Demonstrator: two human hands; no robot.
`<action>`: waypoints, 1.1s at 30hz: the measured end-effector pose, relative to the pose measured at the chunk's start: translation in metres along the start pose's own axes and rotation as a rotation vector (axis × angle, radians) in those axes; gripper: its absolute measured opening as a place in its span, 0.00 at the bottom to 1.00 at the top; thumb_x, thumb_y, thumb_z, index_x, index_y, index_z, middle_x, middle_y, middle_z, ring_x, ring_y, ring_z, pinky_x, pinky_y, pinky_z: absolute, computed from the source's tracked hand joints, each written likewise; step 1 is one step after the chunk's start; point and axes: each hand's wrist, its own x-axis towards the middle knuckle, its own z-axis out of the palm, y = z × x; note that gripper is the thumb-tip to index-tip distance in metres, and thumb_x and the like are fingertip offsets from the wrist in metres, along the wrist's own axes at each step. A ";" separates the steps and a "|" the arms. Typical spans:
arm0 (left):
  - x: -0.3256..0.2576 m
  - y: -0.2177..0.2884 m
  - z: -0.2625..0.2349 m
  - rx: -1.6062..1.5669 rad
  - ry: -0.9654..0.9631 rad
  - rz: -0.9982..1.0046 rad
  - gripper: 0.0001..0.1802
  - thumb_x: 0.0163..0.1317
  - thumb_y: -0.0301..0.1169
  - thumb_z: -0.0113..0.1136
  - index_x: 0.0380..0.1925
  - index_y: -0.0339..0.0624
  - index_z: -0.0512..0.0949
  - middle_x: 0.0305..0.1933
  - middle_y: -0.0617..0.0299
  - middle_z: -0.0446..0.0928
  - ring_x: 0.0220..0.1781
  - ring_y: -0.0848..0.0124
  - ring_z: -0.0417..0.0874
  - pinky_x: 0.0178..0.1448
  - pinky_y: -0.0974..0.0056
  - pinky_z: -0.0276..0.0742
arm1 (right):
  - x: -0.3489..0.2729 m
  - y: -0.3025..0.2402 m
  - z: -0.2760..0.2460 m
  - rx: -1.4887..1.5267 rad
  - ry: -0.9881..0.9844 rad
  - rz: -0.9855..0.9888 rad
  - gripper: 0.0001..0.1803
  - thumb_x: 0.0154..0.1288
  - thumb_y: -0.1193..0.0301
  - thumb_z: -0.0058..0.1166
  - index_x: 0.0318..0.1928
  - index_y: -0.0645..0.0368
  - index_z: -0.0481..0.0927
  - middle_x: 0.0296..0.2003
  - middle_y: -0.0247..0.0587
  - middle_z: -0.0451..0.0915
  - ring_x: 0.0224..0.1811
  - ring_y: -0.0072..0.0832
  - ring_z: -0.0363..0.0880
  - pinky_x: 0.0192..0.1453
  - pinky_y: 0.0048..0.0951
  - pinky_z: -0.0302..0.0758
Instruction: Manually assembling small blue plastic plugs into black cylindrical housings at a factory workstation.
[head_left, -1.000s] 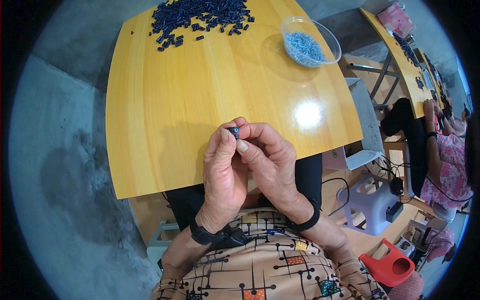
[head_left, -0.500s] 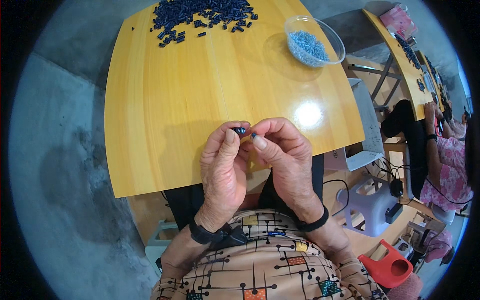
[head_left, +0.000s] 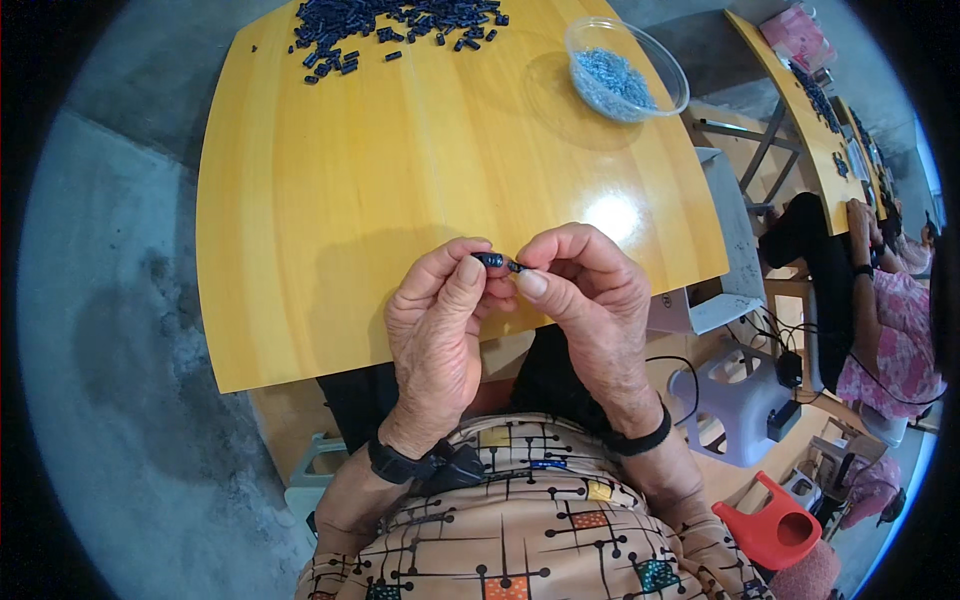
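Note:
Over the near edge of the yellow table, my two hands meet fingertip to fingertip. Between thumb and forefinger, my left hand pinches a small black cylindrical part, which lies sideways with one end toward the other hand. My right hand is closed on a smaller dark piece, mostly covered by the thumb and finger. The two pieces are end to end; whether they touch is too small to tell.
At the table's far side lies a heap of black cylindrical parts. A clear plastic bowl of tiny silvery pieces stands far right. Right of the table are a lilac stool, cables, a red stool and a person at another table.
The black part in my left hand has turned from end-on to sideways. My right hand's piece now lines up with its end. The view has shifted slightly.

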 end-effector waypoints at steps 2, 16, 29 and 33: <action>0.000 0.000 -0.001 0.008 -0.007 0.000 0.10 0.65 0.28 0.55 0.44 0.34 0.76 0.36 0.58 0.80 0.35 0.73 0.82 0.41 0.70 0.80 | 0.000 0.001 -0.002 0.013 -0.008 0.006 0.08 0.60 0.82 0.57 0.40 0.68 0.76 0.34 0.39 0.80 0.37 0.21 0.80 0.44 0.20 0.77; 0.001 0.006 0.000 0.098 -0.076 -0.038 0.10 0.65 0.30 0.55 0.42 0.36 0.76 0.36 0.58 0.80 0.33 0.73 0.82 0.36 0.69 0.82 | 0.000 0.012 -0.013 0.187 0.024 0.142 0.10 0.55 0.78 0.64 0.38 0.62 0.79 0.32 0.34 0.81 0.34 0.16 0.78 0.39 0.16 0.75; 0.003 0.012 -0.004 0.074 -0.099 -0.082 0.10 0.66 0.27 0.54 0.41 0.30 0.76 0.33 0.51 0.81 0.32 0.69 0.85 0.40 0.67 0.84 | 0.000 0.012 -0.014 0.069 -0.011 0.023 0.09 0.54 0.81 0.63 0.36 0.64 0.79 0.32 0.35 0.81 0.35 0.19 0.79 0.41 0.18 0.76; 0.003 0.012 -0.004 0.121 -0.099 -0.066 0.10 0.66 0.26 0.54 0.41 0.30 0.77 0.32 0.53 0.82 0.31 0.69 0.85 0.40 0.68 0.84 | 0.000 0.011 -0.013 0.055 -0.028 -0.001 0.09 0.54 0.81 0.63 0.36 0.65 0.79 0.33 0.35 0.80 0.35 0.20 0.79 0.41 0.18 0.76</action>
